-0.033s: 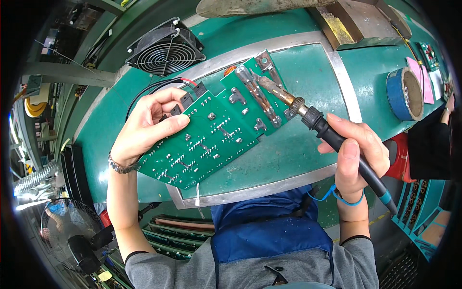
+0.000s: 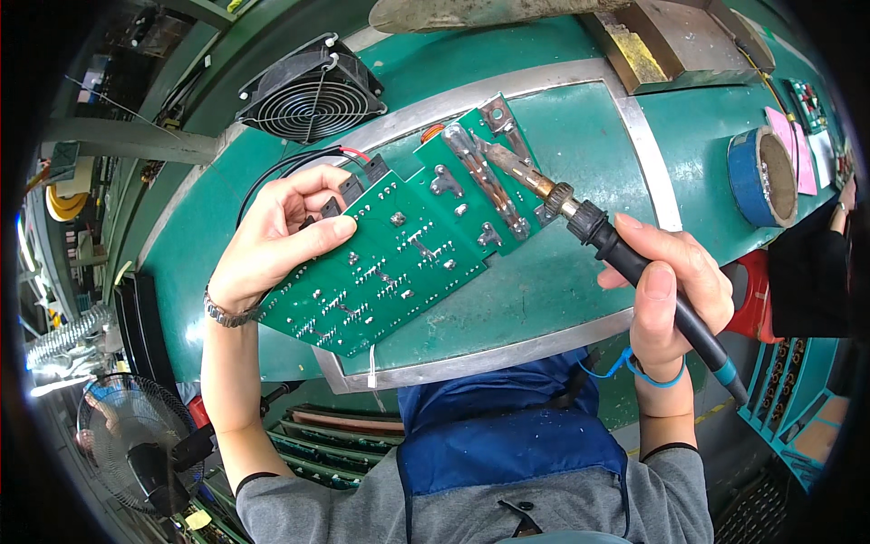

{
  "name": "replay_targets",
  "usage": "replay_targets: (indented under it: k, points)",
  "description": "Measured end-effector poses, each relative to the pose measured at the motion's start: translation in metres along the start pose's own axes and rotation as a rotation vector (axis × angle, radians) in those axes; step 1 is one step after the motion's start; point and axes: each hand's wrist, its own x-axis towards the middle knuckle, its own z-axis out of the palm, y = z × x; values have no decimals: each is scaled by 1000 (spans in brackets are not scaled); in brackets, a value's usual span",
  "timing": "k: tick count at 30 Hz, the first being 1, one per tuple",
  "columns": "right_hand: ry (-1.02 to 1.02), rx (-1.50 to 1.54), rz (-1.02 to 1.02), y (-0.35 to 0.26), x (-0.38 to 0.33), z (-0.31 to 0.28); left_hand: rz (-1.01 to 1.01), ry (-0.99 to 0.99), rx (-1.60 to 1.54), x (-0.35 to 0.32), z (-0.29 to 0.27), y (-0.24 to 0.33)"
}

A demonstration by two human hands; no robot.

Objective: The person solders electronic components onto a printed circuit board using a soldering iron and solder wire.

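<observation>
My left hand (image 2: 285, 240) grips a green circuit board (image 2: 390, 263) by its upper left edge, thumb on the soldered face and fingers behind. The board is tilted, with its solder side toward me. Black block-shaped parts and red and black wires (image 2: 349, 152) show by those fingers. My right hand (image 2: 675, 286) is closed round the black handle of a soldering iron (image 2: 625, 258). The iron's tip lies at the upper end of a long solder-coated strip (image 2: 488, 181) on the board; whether it touches I cannot tell. A white cable end (image 2: 372, 367) hangs below the board.
A black fan with a wire guard (image 2: 313, 100) stands at the back left of the green bench (image 2: 562, 290). A metal box (image 2: 671, 45) is at the back right. Right of the metal strip lies a blue-sided roll (image 2: 757, 177). Another fan (image 2: 136, 444) stands low on the left.
</observation>
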Motion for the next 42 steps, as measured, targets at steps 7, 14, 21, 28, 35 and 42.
replay_targets:
  k: [7,14,21,28,35,42]
  points:
    - [-11,-23,-19,1,0,1,-2,-6,4,0,-1,-1]
    - [-10,-120,19,-11,5,1,9,16,38,-3,1,0]
    - [200,74,175,-12,-10,-12,-37,-1,-95,3,-4,-4]
    - [483,-179,213,4,-32,-41,-77,-24,-234,11,-21,-20]
    - [701,-616,136,44,-46,-100,-69,-66,-244,16,-24,-23]
    - [682,-686,239,47,-52,-116,-29,-74,-206,12,-21,-21]
